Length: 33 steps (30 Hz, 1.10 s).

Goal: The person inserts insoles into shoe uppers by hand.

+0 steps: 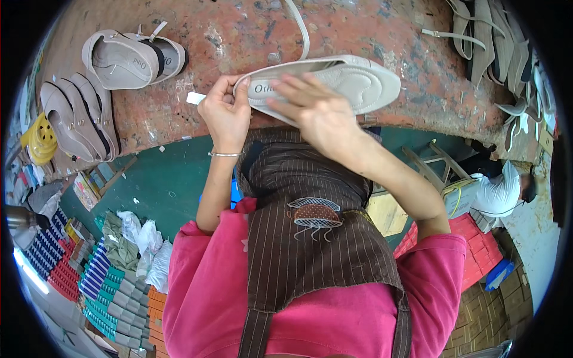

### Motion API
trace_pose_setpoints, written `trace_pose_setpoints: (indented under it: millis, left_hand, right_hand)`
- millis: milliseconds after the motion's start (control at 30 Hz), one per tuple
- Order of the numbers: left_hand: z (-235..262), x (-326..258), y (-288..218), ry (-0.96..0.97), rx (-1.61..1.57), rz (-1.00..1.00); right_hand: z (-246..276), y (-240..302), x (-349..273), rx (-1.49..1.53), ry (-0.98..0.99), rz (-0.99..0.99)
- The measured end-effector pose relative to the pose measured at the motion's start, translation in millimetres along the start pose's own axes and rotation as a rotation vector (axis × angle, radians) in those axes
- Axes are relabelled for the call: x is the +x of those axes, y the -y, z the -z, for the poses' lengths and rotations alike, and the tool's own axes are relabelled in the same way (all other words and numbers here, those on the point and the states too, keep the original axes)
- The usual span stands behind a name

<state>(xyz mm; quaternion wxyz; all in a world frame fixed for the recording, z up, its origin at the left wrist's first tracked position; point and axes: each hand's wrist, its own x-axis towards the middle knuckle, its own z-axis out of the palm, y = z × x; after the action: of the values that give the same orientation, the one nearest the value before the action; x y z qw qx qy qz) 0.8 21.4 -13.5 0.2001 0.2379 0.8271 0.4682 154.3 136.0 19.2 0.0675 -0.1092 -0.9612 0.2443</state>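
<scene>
At the far left a yellow perforated object [40,138] sits beside a row of beige sandal uppers [77,119] leaning on each other on the stained reddish worktop [239,36]. Above them a finished beige sandal [131,58] lies on its side with its strap loose.

Further right, the left hand [225,113] pinches the heel end of a beige sandal sole [334,80], thumb and forefinger closed on its edge; a small white tag [196,98] sticks out just left of those fingers [230,86]. A thin bangle rings that wrist.

The sole is held just above the near edge of the worktop, footbed up, its heel between the left fingers and its toe pointing right. A pale strap [301,27] rises from it across the worktop.

The right hand [316,113] lies flat over the middle of the sole, fingers [286,89] spread and pressing on the footbed toward the heel, not curled around it. The toe end sticks out bare beyond that hand.

At the far right, more beige sandals and straps [489,42] are heaped on the worktop, and below its edge another person in a white shirt [498,194] sits by a red crate [477,250].
</scene>
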Motion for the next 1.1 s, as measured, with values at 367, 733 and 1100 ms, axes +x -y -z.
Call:
trace_pose_setpoints:
  millis: [367,733,1100]
  left_hand:
    - [-3,-43,-11,0.216,0.091,0.013]
    - [-53,-108,-49,0.500,0.505,-0.826]
    - [-63,-100,-53,0.657,0.577,-0.681]
  right_hand:
    - [46,-29,-10,-0.370,-0.560,-0.384]
    - [59,24,-38,0.291,-0.541,-0.514]
    - [60,-32,8,0.551,-0.696,-0.606]
